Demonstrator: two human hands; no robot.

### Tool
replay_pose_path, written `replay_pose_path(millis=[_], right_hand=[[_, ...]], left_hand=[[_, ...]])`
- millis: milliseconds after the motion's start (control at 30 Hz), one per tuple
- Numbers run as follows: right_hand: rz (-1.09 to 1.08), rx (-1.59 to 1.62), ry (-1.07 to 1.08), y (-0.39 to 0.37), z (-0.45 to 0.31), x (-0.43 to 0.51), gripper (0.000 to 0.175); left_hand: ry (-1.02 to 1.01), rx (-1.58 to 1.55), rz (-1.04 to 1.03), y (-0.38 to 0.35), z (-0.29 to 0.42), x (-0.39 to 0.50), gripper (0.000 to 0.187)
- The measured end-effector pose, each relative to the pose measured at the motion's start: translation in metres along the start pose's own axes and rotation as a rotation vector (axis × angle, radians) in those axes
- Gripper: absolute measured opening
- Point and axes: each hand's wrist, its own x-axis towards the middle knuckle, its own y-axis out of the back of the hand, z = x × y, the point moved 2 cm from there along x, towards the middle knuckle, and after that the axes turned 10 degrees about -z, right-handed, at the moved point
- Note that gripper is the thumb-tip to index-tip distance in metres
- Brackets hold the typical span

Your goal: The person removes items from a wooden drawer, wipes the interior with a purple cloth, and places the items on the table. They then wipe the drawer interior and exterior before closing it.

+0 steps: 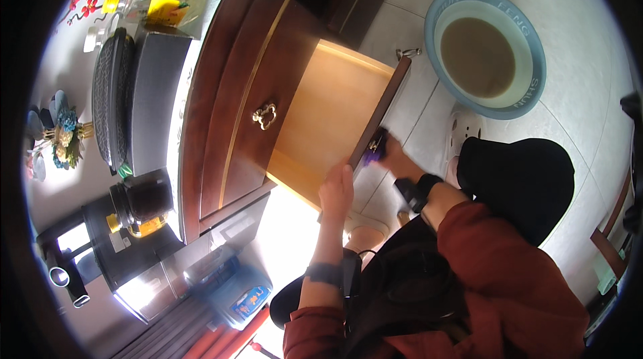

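Note:
A wooden drawer [331,103] is pulled out of a dark wood cabinet [281,57], and its bare inside shows. My left hand [337,189] grips the top edge of the drawer front near its lower corner in the picture. At the outer face of that front is my right hand [393,152], blurred, holding a dark and purple cloth [374,150] against the wood near a metal handle. Part of the cloth is hidden behind the drawer front. Both wrists wear black bands.
A blue-rimmed basin [432,42] of murky brown water stands on the tiled floor, beside a light perforated shoe [464,125]. Jars, a grey box [161,103] and a black case [113,103] stand on the cabinet top. A large blue bottle [241,293] is at the lower left.

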Motion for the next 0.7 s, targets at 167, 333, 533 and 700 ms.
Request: replay_pose_path(millis=[167,333,533,700], right_hand=[[0.313,-0.350,0.289,-0.025,-0.113,0.046,0.040],[0.392,-0.684,0.147,-0.014,-0.066,0.021,0.043],[0.221,-0.105,-0.132,0.032,0.088,-0.037,0.030],[0.274,-0.198,-0.271,0.007,0.137,-0.059,0.028]], left_hand=[[-0.048,-0.017,0.021,0.000,-0.001,0.001,0.035],[-0.101,-0.001,0.016,0.001,-0.003,0.003,0.038],[0.092,-0.083,-0.077,-0.005,-0.007,0.003,0.041],[0.130,-0.106,-0.095,-0.002,-0.004,-0.003,0.043]])
